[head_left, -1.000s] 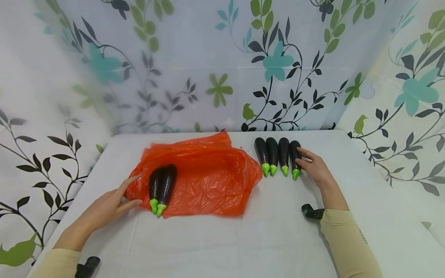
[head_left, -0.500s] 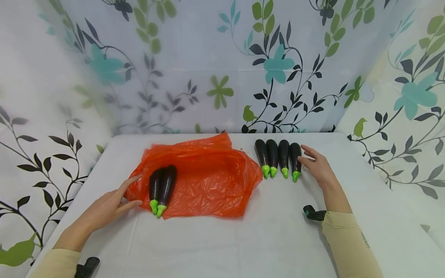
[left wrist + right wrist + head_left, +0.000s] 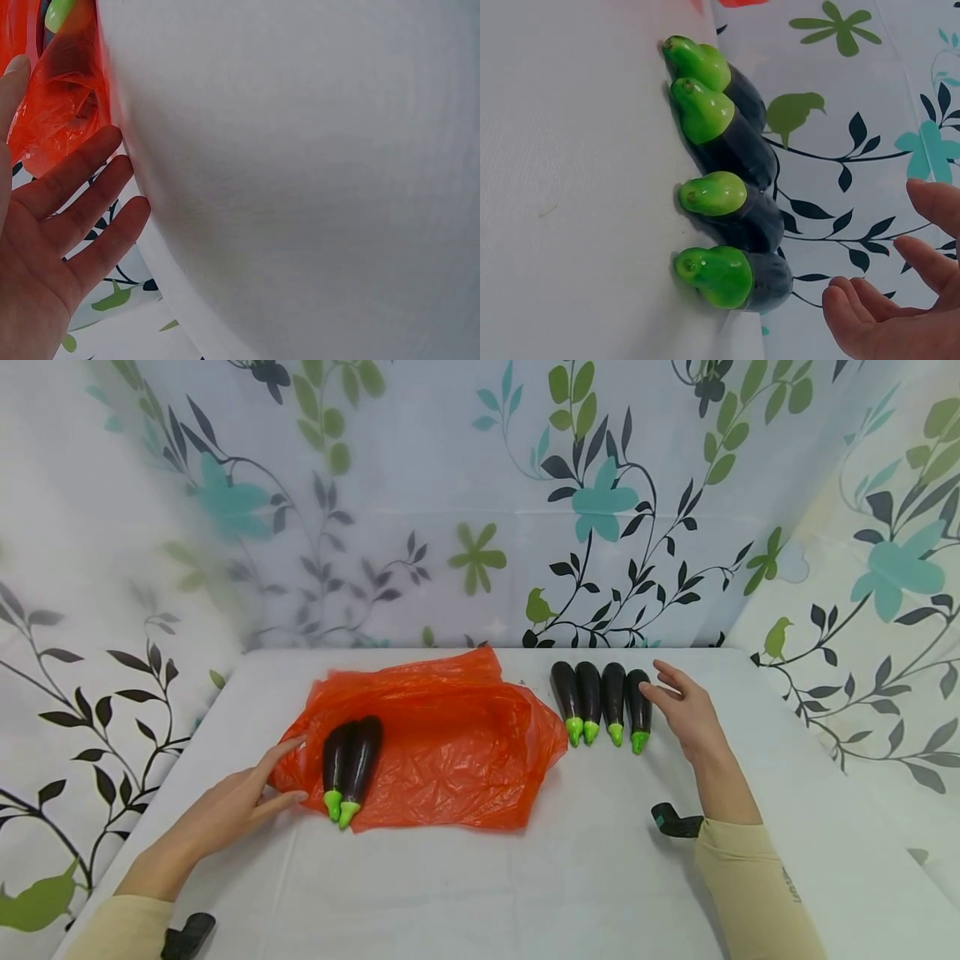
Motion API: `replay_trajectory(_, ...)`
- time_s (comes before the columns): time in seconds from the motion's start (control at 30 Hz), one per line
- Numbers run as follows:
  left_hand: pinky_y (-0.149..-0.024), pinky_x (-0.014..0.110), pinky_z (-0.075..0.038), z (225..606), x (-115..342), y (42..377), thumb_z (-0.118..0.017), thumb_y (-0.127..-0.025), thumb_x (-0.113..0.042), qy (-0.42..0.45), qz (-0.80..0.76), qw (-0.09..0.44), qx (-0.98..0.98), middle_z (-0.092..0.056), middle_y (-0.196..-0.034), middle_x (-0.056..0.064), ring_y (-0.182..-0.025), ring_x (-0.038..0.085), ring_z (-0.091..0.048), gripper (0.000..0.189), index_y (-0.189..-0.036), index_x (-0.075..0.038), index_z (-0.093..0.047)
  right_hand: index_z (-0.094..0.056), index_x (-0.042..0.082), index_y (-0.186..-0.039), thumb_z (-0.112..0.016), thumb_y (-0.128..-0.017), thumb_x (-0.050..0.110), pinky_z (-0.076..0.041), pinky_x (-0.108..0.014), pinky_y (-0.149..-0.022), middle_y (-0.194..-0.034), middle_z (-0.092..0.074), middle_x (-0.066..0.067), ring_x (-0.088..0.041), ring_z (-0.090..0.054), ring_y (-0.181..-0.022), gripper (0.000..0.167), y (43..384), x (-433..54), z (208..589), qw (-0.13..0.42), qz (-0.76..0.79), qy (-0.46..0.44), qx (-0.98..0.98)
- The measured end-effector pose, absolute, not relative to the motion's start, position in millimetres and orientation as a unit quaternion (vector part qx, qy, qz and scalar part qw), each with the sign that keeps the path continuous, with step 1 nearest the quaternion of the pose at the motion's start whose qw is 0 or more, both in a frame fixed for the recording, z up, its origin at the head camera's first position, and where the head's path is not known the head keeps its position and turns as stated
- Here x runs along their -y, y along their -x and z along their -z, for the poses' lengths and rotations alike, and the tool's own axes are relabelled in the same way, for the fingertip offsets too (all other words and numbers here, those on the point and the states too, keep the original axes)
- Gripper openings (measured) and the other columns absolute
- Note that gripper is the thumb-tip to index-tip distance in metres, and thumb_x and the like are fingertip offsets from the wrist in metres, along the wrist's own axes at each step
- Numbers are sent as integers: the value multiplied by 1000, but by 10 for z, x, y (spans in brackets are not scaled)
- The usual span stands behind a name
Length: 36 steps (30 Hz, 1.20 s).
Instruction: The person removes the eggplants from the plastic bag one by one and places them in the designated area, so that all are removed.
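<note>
An orange-red plastic bag point(image 3: 457, 777) lies spread on the white table. Two dark eggplants point(image 3: 363, 760) with green stem ends rest side by side on its left part. My left hand point(image 3: 225, 806) is at the bag's left edge with fingers extended and holds nothing; in the left wrist view its fingers point(image 3: 97, 240) are spread beside the crumpled plastic. Right of the bag, several more eggplants lie in a row. My right hand point(image 3: 690, 717) is just right of the row's last eggplant point(image 3: 638, 703). Its fingers are loosely bent with nothing in them, apart from the eggplants point(image 3: 731, 277) in the right wrist view.
The white-covered table point(image 3: 465, 893) ends at the back against a hanging curtain point(image 3: 405, 485) printed with leaves and flowers. A black wrist device point(image 3: 677, 821) is by my right sleeve, another black device point(image 3: 189, 935) by the left.
My right hand has drawn off the last eggplant, a little to the right, and its fingers have spread. The left hand, the bag and the two eggplants on it stay in place.
</note>
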State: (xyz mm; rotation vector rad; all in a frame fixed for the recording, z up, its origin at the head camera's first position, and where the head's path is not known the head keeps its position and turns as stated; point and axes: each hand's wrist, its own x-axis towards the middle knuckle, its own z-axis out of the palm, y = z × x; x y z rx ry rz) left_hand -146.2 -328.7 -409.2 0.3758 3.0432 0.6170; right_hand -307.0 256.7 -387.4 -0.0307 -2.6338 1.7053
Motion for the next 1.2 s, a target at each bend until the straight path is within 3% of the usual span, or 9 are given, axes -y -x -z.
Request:
replay_trajectory(0.27,-58,29,-40,4091,3295,1475,-69,-91,-38,-121,-197,6,-973,-47,-69,-5,-62,7,-45,80,-153,-20,-20,-25,21,-156,-59,-94,50,-21,-59,-111,-160,-21,-12,-33,-24,-145,76,2975,-2434,3720,-3,-539,6,843)
replay_trajectory(0.83,-59,31,-42,4080,3294,1476,-69,-90,-37,-118,-194,9,-974,-46,-70,-4,-63,10,-45,80,-152,-19,-21,-32,23,-154,-62,-94,46,-27,-60,-108,-157,-31,-5,-29,-32,-142,71,2639,-2068,3351,25,-517,-76,852)
replay_trajectory(1.2,-60,31,-43,4079,3294,1474,-69,-91,-38,-115,-198,15,-973,-47,-69,-4,-63,10,-46,80,-152,-19,-21,-35,26,-152,-63,-95,41,-39,-45,-104,-154,-34,-8,-29,-38,-138,66,2442,-1799,3218,1,-511,-126,851)
